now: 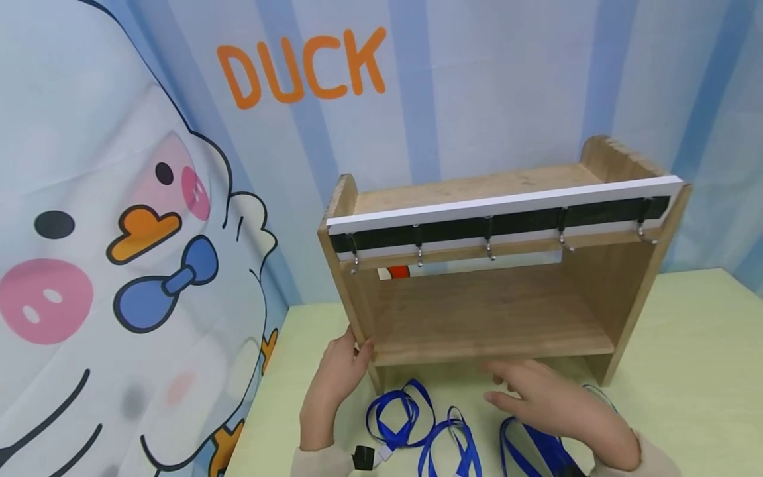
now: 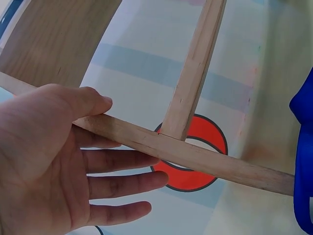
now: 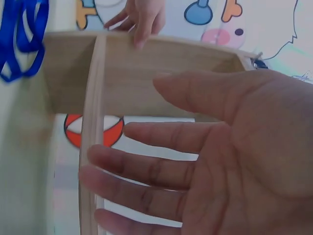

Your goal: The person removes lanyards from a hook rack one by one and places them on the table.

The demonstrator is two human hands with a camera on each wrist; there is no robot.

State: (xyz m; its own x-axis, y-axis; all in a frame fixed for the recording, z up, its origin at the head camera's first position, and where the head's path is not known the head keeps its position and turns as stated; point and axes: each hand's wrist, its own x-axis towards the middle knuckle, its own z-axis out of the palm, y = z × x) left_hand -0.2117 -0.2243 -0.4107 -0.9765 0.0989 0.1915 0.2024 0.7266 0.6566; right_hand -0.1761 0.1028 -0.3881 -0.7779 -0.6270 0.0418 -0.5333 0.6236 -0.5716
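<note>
A small two-tier wooden shelf [image 1: 495, 311] stands upright on the table. Across its upper front runs a white strip with a black band [image 1: 453, 228], from which several metal hooks [image 1: 489, 246] hang. My left hand [image 1: 341, 364] holds the lower front edge of the left side panel [image 2: 132, 134], thumb on one side and fingers on the other. With its fingers spread and nothing held, my right hand [image 1: 539, 397] is in front of the lower board [image 3: 95, 122]; whether it touches the wood I cannot tell.
Blue lanyards [image 1: 411, 434] lie coiled on the pale green table [image 1: 697, 344] before the shelf, one with a black piece [image 1: 363, 457] beside it. More blue strap [image 1: 551, 450] lies under the right forearm. A printed cloth [image 1: 489, 79] with a cartoon duck hangs behind and at left.
</note>
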